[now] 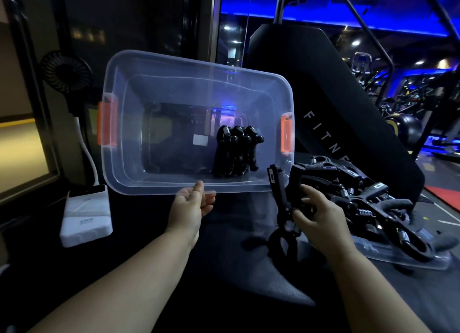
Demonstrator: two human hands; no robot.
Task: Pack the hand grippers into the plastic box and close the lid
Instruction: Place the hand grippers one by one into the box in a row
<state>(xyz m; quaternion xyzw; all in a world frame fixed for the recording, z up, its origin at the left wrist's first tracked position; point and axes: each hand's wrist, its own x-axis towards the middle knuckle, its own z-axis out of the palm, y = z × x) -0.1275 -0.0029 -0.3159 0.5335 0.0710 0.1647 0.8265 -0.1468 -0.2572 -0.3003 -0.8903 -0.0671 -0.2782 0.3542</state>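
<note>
A clear plastic box (pixel 119 88) with orange latches stands tilted toward me, its opening facing the camera. Three black hand grippers (pixel 236 151) stand side by side inside it, right of centre. My left hand (pixel 193 203) holds the box's near rim, thumb on top of the edge. My right hand (pixel 316 213) grips one black hand gripper (pixel 280 195) just below the box's right corner. A pile of several more black grippers (pixel 388 203) lies to the right on the clear lid (pixel 408 260).
A white power bank (pixel 86 218) with a small black fan (pixel 65 71) on a white neck stands at the left. A black padded bench back (pixel 331 88) rises behind the box. Gym machines under blue light fill the far right.
</note>
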